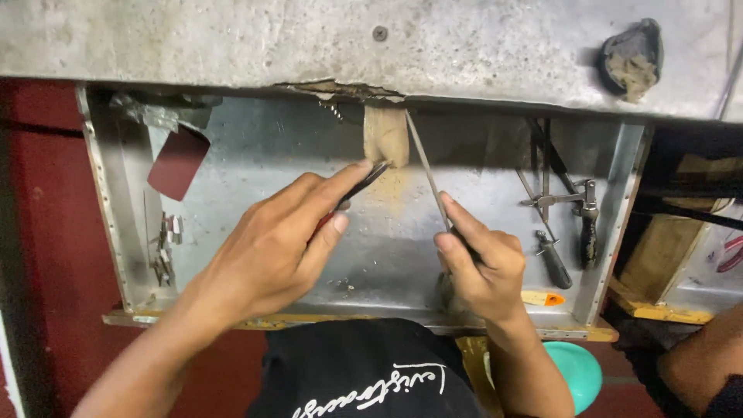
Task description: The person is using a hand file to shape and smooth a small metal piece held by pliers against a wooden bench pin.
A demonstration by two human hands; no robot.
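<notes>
Workpiece (386, 135): small tan block sticking out from under the concrete bench edge (232, 46), at the top of a shallow metal drawer (255, 155). Right hand (484, 267) is closed around a thin file (427, 174), whose tip angles up to the block's right side. Left hand (271, 248) pinches a dark, red-handled tool (357, 188); its tip touches the block's lower left corner.

Risks, as I read it: file is held low on its length, so it could skate off the block and jab the left fingers just beside it. Bench edge above the block is already cracked; more side load could chip it further.

Drawer contents: tan dust below the block, a dark red sheet (178, 161) upper left, small metal bits (166, 248) along the left wall, a saw frame (569, 197) and a dark-handled screwdriver (553, 259) on the right, and an orange-tipped piece (543, 298) near the front lip. Second drawer (681, 286) at far right, contents unclear.
</notes>
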